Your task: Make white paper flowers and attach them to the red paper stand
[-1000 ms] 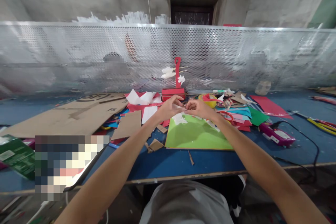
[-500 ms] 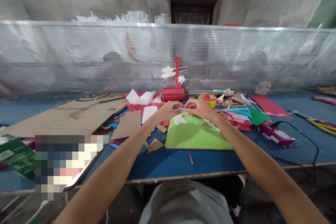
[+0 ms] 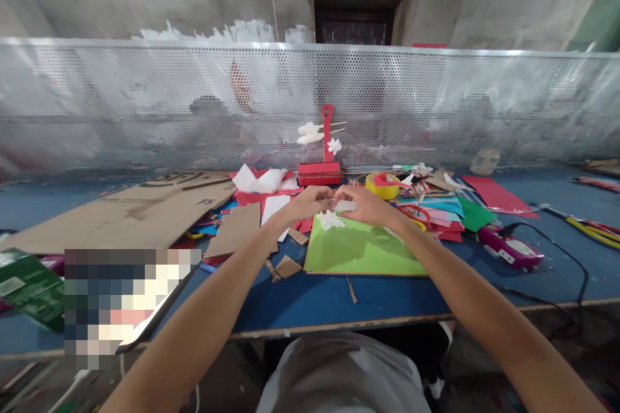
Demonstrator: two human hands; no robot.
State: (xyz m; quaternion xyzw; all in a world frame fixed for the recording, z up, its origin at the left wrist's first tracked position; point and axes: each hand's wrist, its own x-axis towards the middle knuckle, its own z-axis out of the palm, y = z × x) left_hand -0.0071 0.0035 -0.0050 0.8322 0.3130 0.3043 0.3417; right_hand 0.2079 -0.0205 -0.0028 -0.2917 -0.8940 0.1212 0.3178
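Observation:
My left hand (image 3: 310, 201) and my right hand (image 3: 364, 204) meet over the far edge of a green sheet (image 3: 361, 251) lying on the blue table (image 3: 300, 303). Both hands are closed in a pinch on a small white paper piece (image 3: 345, 206) held between them. A white cut paper shape (image 3: 330, 220) lies on the green sheet just below my fingers. Behind my hands stands a red paper stand (image 3: 320, 170) with white paper flowers on sticks.
Large cardboard (image 3: 121, 213) lies at the left, with a smaller cardboard piece (image 3: 237, 229) beside it. Coloured paper scraps, a yellow tape roll (image 3: 382, 185) and red scissors (image 3: 417, 213) crowd the right. A purple glue gun (image 3: 511, 250) with a black cable lies further right. A perforated metal screen (image 3: 145, 103) closes the back.
Both hands have sunk slightly toward the green sheet and shifted a little left, still pinching the small white piece between them.

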